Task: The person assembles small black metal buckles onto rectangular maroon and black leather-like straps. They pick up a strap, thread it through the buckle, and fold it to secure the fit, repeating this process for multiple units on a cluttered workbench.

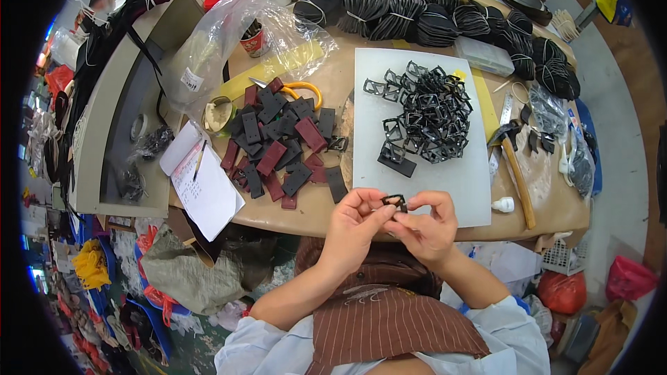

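My left hand (pixel 356 226) and my right hand (pixel 427 228) meet over the near edge of the white cutting board (pixel 375 191). Between their fingertips is a small black buckle (pixel 394 200), pinched from both sides. Fingers partly cover it, so I cannot see whether a strap piece is in it. Farther up the board lies a heap of similar black frame buckles (pixel 434 114). A single flat black piece (pixel 397 164) rests at the heap's near edge. Left of the board spreads a pile of black and dark-red strap pieces (pixel 278 146), some with small holes.
A hammer (pixel 517 180) and a white bottle cap (pixel 502 205) lie right of the board. Orange-handled scissors (pixel 306 90) sit behind the strap pile. An open notebook (pixel 201 184) with a pen overhangs the table's left front. Bundled black straps (pixel 403 10) line the back.
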Motion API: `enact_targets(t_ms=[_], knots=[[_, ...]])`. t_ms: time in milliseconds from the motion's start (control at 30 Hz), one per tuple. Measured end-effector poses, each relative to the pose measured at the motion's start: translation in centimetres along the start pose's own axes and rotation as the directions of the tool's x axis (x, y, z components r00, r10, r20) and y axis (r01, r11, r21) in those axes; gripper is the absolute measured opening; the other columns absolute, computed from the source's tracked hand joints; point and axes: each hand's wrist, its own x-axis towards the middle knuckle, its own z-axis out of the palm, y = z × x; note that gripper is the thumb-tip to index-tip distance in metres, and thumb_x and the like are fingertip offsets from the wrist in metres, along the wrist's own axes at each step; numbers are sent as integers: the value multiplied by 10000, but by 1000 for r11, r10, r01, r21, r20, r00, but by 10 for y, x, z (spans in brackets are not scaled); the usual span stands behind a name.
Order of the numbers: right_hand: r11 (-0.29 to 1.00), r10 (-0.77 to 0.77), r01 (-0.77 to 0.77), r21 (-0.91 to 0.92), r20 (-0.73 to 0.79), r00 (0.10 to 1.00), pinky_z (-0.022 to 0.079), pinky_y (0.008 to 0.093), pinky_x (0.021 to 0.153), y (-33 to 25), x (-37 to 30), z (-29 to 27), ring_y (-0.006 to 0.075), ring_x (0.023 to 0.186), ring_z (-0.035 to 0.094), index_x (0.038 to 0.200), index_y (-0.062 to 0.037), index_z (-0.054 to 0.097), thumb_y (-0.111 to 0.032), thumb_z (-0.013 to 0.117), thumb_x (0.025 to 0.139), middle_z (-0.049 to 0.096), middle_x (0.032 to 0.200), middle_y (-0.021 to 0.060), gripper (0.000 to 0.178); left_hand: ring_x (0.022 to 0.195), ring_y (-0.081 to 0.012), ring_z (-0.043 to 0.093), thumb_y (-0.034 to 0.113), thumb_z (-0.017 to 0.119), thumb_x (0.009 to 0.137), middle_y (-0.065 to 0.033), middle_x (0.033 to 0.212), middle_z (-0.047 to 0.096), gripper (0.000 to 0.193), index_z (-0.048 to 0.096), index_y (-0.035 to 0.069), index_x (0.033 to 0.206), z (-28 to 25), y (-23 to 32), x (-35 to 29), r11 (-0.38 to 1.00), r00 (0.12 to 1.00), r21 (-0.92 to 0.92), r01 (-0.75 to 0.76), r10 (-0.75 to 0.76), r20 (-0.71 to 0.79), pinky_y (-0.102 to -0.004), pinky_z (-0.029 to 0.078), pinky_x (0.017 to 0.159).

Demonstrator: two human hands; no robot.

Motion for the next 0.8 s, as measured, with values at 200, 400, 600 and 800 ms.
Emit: enact_targets(t_ms=[200, 400, 600, 800], knots=[[806, 265, -488, 337, 532, 804, 462, 283, 694, 1, 33, -29, 168, 750, 572, 1026, -33, 629, -98, 749, 708, 550, 980, 108, 346, 792, -83, 598, 8, 611, 830, -58, 881, 642, 459, 399, 22, 1236, -19, 22, -6, 954, 976, 284, 100, -149, 157, -208, 471, 661], [898, -60, -276, 344, 715, 697, 497, 291, 675, -2, 45, -32, 210, 779, 609, 1031, -71, 638, -145, 720, 741, 600, 989, 76, 310, 764, -94, 586, 0, 603, 823, -36, 811, 617, 503, 349, 4, 1258, -27, 26, -25, 832, 953, 555, -14, -156, 259, -222, 459, 689], [953, -60, -161, 255, 683, 728, 532, 266, 640, -16, 36, -28, 195, 728, 640, 903, -49, 677, -145, 751, 701, 640, 908, 67, 236, 778, -99, 586, 15, 592, 833, -44, 830, 625, 430, 391, 14, 1213, -30, 27, -29, 818, 942, 572, 51, -230, 245, -233, 459, 711], [951, 51, -218, 219, 586, 808, 537, 280, 592, -15, 22, -13, 182, 644, 637, 814, -22, 660, -79, 736, 709, 653, 863, 85, 141, 783, -127, 585, 65, 631, 802, -55, 879, 628, 273, 515, 21, 1046, -45, 25, -22, 703, 963, 704, -99, -112, 247, -277, 462, 715]])
